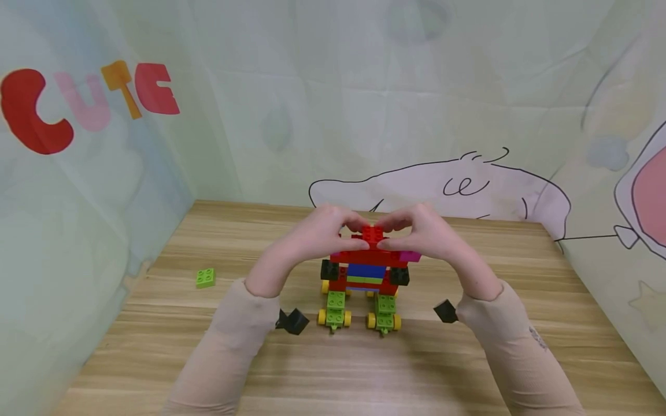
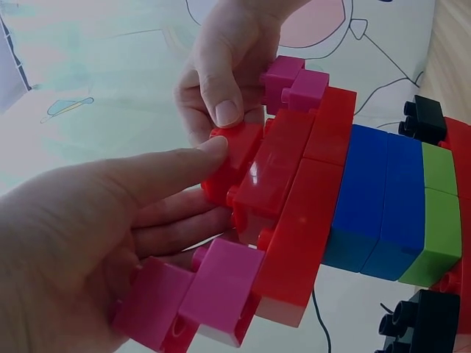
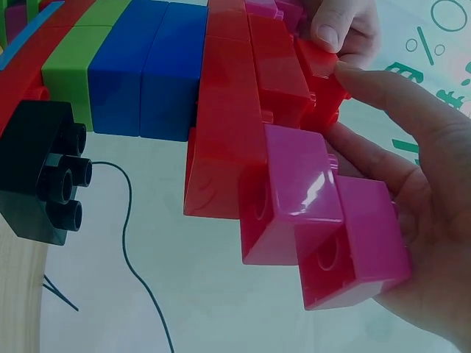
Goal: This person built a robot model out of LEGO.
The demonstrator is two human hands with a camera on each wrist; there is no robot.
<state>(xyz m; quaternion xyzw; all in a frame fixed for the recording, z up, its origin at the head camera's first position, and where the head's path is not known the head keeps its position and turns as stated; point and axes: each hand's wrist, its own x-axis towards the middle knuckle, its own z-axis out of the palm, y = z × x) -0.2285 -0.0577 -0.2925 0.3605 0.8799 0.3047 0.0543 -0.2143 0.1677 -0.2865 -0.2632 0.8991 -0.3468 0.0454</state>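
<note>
A figure built of toy building blocks stands mid-table, with a red body (image 1: 369,256), blue blocks (image 2: 368,198) and black blocks (image 3: 37,169) at its sides. Its lower parts are green wheeled bases (image 1: 335,300) with yellow wheels. At the very top is a small red block (image 1: 372,233). My left hand (image 1: 329,234) pinches this block from the left, thumb on the near face and fingers behind. From the opposite side my right hand (image 1: 424,234) pinches the same block. Stepped pink blocks (image 3: 309,198) jut out beneath each hand.
A loose light-green block (image 1: 205,278) lies on the wooden table (image 1: 171,346) to the left. Behind the table hangs a printed cloth backdrop (image 1: 250,127). Black wrist-camera pieces (image 1: 293,321) stick out from both sleeves near the wheeled bases.
</note>
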